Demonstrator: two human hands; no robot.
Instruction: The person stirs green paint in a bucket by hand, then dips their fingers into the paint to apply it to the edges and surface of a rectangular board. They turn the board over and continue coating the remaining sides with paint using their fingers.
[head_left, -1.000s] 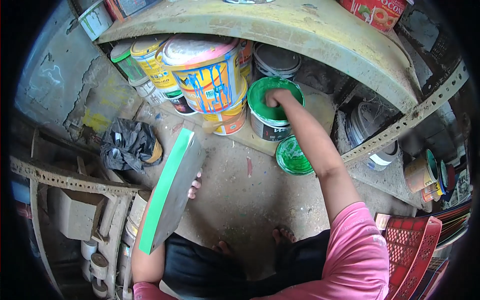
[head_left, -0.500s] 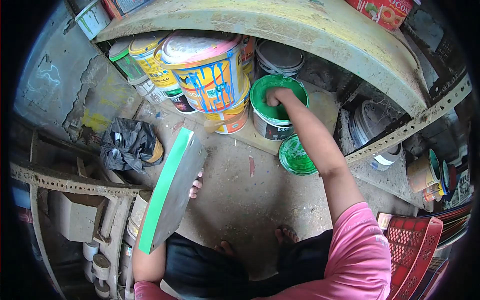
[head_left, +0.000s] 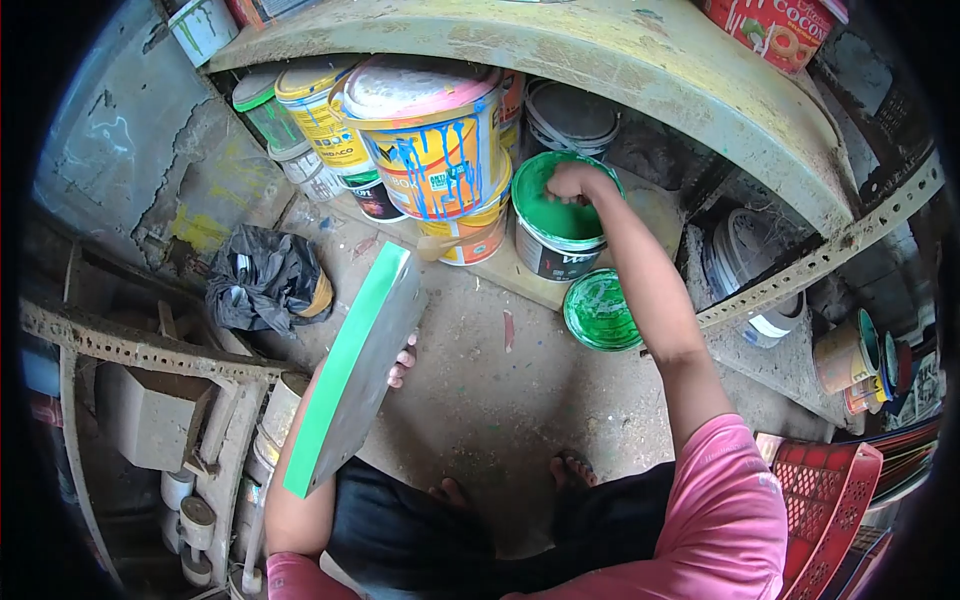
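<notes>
The open tin of green paint [head_left: 558, 232] sits on a low board under the shelf. The right hand [head_left: 572, 182], fingers bunched on something unseen, has lifted to its rim; the left hand [head_left: 402, 362] still grips the green-edged grey board [head_left: 352, 370].

- Soft, even daylight; no glare.
- Deep shadow under the curved, paint-stained shelf [head_left: 640, 70].
- Fisheye bends the edges; black vignette fills the corners.
- Focus is sharp.

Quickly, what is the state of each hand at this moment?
Left hand: closed, holding the green-edged board.
Right hand: closed over the open green paint can; what it grips cannot be told.
</notes>
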